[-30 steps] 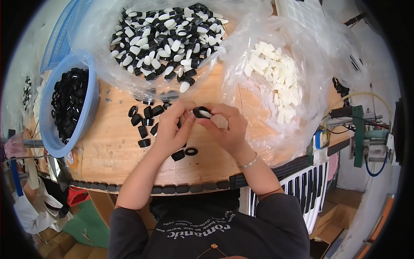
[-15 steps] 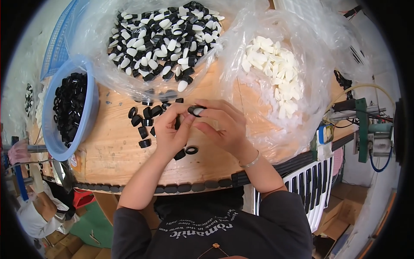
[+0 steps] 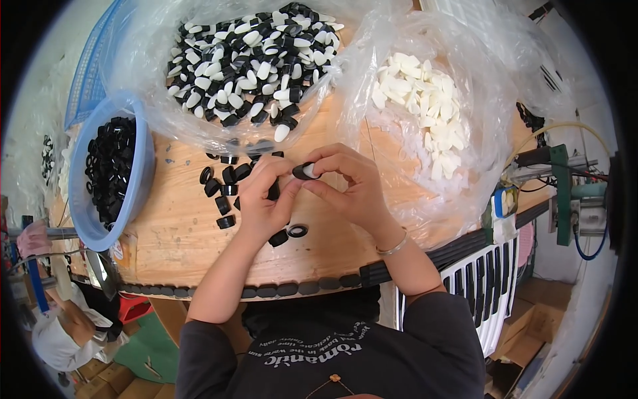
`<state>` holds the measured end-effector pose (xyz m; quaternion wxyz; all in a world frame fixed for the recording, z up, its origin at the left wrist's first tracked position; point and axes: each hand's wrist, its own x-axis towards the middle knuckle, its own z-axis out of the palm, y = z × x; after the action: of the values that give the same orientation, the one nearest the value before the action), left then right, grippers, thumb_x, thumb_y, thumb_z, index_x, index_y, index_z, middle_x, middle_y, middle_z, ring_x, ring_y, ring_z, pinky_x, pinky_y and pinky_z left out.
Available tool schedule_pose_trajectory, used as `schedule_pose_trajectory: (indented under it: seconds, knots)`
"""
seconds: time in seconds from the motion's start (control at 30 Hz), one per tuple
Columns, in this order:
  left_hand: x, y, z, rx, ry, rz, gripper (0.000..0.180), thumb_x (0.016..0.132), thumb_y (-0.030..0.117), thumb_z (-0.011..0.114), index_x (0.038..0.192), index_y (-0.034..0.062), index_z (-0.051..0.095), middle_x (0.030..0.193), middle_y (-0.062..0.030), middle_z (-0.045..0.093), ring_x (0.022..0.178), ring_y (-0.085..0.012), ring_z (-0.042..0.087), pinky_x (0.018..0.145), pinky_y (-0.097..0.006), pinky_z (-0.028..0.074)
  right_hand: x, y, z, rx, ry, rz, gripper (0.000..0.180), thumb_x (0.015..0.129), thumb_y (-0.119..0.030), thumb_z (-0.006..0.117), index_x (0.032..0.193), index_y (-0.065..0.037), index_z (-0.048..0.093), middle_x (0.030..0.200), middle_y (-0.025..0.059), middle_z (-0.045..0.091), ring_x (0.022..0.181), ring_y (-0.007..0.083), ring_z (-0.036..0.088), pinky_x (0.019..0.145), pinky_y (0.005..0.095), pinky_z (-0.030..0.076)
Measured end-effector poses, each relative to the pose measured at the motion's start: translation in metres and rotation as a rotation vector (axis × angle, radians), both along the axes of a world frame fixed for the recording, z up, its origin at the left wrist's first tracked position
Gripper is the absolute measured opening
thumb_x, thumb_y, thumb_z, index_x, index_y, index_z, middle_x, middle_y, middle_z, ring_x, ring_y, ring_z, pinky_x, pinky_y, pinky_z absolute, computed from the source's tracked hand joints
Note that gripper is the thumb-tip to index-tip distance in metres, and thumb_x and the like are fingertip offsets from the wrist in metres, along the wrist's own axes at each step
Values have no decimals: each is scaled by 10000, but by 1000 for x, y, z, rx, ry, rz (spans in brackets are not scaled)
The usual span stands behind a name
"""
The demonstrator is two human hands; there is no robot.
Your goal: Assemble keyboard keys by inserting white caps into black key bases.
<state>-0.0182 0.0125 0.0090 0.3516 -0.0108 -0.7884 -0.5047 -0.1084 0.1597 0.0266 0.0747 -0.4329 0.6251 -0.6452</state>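
Closest in is the person's dark shirt (image 3: 306, 362), then the table edge with its lumpy black strip (image 3: 286, 288), and a white panel with black slots (image 3: 480, 292) tucked under it on the right. There's a thin bracelet (image 3: 394, 247) on the right wrist. Both hands meet over the wooden tabletop (image 3: 179, 239): the left hand (image 3: 266, 194) has thumb and index pinched on the black end of a small black-and-white piece (image 3: 304, 171), and the right hand (image 3: 350, 189) is clamped on its white end, thumb below, fingers on top. So the piece is up between the two sets of fingertips. Another black bit shows by the left palm, can't tell if it's held or just lying there. A black ring (image 3: 298, 231) sits just below the hands, with loose black parts (image 3: 226, 221) scattered left of them. Further left is a blue basin (image 3: 142, 189) full of black parts. Past the right hand, a pile of white pieces (image 3: 432, 106) lies on clear plastic, and farthest back there's a big heap of black-and-white pieces (image 3: 252, 66) on more plastic, blue basket (image 3: 92, 73) off to its left.
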Motion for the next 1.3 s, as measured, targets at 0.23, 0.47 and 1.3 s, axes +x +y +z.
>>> schedule_pose_trajectory:
  seconds: [0.23, 0.47, 1.3]
  knots:
    - [-2, -9, 11, -271, 2, -54, 186, 703, -93, 641, 877, -32, 617, 850, -139, 617, 791, -278, 586, 725, -317, 470, 8, 2, 10, 23, 262, -135, 181, 722, 40, 736, 857, -23, 632, 910, 112, 666, 778, 214, 666, 679, 277, 534]
    - [-4, -6, 5, -95, 39, -106, 128, 741, -91, 643, 858, -41, 638, 837, -128, 627, 781, -263, 587, 731, -306, 465, 9, 2, 10, 42, 372, -210, 180, 713, 30, 742, 862, -11, 650, 920, 105, 663, 770, 211, 661, 648, 275, 533]
    - [1, 6, 5, -234, -32, 108, 360, 670, -9, 727, 1012, -15, 617, 995, -159, 633, 863, -325, 607, 791, -365, 487, 14, 3, 9, 64, 480, -281, 167, 746, -51, 739, 876, -1, 647, 920, 105, 630, 758, 233, 635, 654, 306, 528]
